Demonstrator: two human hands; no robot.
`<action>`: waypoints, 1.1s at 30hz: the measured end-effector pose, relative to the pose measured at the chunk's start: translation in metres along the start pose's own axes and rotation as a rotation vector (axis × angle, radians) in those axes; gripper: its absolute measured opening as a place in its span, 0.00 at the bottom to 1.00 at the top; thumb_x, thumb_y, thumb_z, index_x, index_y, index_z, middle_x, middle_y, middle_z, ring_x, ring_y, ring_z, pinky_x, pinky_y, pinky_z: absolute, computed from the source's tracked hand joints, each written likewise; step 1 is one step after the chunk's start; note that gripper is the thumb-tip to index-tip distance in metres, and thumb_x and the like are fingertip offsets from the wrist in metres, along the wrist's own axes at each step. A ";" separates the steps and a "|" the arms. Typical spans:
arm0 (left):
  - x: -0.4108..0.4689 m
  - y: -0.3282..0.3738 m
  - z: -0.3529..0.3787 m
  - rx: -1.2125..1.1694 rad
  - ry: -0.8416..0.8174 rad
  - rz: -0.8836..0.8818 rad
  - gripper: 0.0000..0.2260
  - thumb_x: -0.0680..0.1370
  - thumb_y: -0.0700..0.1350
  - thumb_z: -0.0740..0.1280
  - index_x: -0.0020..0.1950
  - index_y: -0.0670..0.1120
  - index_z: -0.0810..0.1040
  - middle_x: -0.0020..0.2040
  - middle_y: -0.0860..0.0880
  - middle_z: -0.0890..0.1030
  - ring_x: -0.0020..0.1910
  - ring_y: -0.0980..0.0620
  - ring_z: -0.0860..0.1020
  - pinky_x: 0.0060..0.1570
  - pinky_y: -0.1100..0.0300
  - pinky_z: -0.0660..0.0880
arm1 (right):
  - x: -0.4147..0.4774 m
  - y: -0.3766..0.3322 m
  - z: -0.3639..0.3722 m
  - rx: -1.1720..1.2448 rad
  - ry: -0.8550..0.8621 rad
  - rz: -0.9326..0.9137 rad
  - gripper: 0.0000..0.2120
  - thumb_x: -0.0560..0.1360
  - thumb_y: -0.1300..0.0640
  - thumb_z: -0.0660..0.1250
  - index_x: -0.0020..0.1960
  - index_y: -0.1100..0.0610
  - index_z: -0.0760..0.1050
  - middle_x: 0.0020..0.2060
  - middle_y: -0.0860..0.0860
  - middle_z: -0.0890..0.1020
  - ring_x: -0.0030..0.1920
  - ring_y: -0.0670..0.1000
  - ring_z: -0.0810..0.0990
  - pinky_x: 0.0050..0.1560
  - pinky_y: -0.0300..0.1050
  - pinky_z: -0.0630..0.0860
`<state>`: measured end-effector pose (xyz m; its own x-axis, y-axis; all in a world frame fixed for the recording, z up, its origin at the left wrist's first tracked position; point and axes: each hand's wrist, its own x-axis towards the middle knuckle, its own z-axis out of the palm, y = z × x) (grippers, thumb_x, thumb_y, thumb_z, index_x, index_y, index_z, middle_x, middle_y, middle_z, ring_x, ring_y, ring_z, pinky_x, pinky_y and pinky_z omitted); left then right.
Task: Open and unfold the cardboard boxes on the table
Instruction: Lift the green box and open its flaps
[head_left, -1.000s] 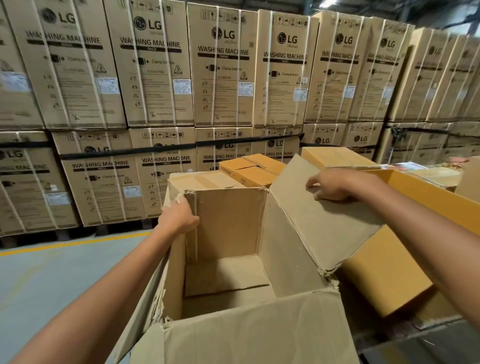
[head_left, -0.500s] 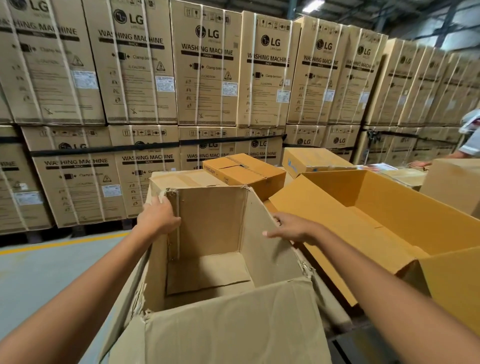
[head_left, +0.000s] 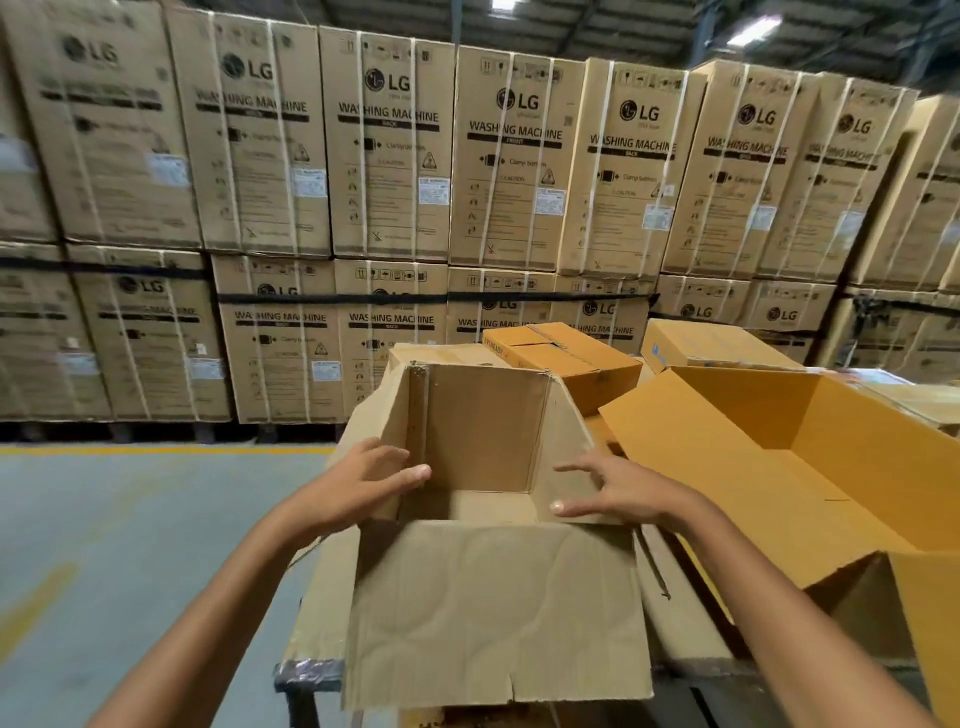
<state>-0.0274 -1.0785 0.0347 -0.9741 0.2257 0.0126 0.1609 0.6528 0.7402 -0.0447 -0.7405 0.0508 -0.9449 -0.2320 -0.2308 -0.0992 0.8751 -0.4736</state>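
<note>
- Dull greyish brown, plain and unprinted, on the open box (head_left: 493, 613) at centre.
- Brighter orange-yellow inside the larger open box (head_left: 810, 467) at right.
- Same orange-yellow on the closed carton (head_left: 561, 358) behind, with dark lettering along one edge.
- Tan on the stacked washing-machine cartons (head_left: 514, 166), printed black, crossed by pale vertical straps, dotted with white labels.
- Black band (head_left: 332, 299) across the lower row.
- Grey floor (head_left: 104, 545), one yellow line (head_left: 156, 448).

A single wide-angle view looks out from the person's head, facing forward and tilted down. It sits close above the open brown box (head_left: 493, 597), whose near flap fills the lower middle. The left hand (head_left: 363, 483) and right hand (head_left: 623, 493) enter from the bottom corners. Beyond the box, stacked cartons (head_left: 514, 156) fill the upper half, bowed by the lens.
</note>
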 end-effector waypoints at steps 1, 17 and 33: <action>-0.010 0.001 0.005 0.031 -0.022 -0.018 0.51 0.58 0.83 0.60 0.74 0.54 0.69 0.79 0.53 0.56 0.73 0.49 0.65 0.69 0.49 0.69 | -0.011 0.000 0.004 -0.039 -0.045 -0.012 0.40 0.67 0.32 0.73 0.75 0.41 0.66 0.81 0.51 0.52 0.79 0.57 0.55 0.76 0.58 0.58; -0.085 -0.005 0.075 0.192 0.388 -0.023 0.49 0.69 0.70 0.67 0.81 0.51 0.49 0.81 0.49 0.52 0.77 0.43 0.60 0.70 0.40 0.67 | -0.099 -0.034 0.114 -0.040 0.497 0.038 0.35 0.78 0.43 0.66 0.80 0.47 0.55 0.81 0.53 0.47 0.80 0.59 0.39 0.75 0.68 0.55; -0.311 -0.144 0.126 0.033 0.639 -0.142 0.28 0.78 0.54 0.66 0.76 0.46 0.65 0.75 0.48 0.69 0.74 0.51 0.67 0.72 0.50 0.66 | -0.172 -0.130 0.350 0.331 0.221 -0.166 0.32 0.78 0.44 0.68 0.78 0.47 0.62 0.81 0.47 0.54 0.79 0.48 0.53 0.75 0.45 0.54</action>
<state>0.2724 -1.1517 -0.1610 -0.8871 -0.3319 0.3206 0.0184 0.6688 0.7432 0.2399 -0.9628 -0.1455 -0.9722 -0.2303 0.0426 -0.1846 0.6415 -0.7446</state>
